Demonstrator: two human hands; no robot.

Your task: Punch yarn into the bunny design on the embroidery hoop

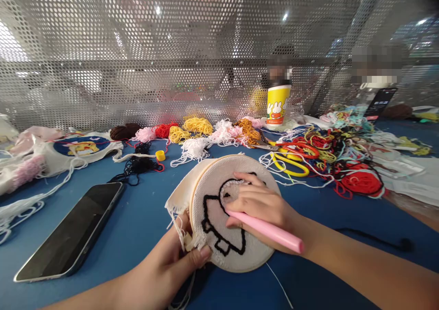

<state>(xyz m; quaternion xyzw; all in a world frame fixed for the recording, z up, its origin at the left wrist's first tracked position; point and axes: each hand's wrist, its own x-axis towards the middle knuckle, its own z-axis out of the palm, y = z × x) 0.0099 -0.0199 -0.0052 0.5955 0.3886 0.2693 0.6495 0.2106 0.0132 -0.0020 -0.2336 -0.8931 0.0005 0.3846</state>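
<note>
l hand (178,259) clamped on hoop's (255,259) lower l edge, thumb in front; hoop tilted above blue table (144,227). r hand (267,205) closed w/ pink pen (270,232), fingers on cloth (219,214).

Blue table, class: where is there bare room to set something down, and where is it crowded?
Bare blue table shows between the phone and left hand, and between the red yarn and right forearm, partly crossed by black thread. Crowded: behind the hoop, with yarn bundles.
</note>
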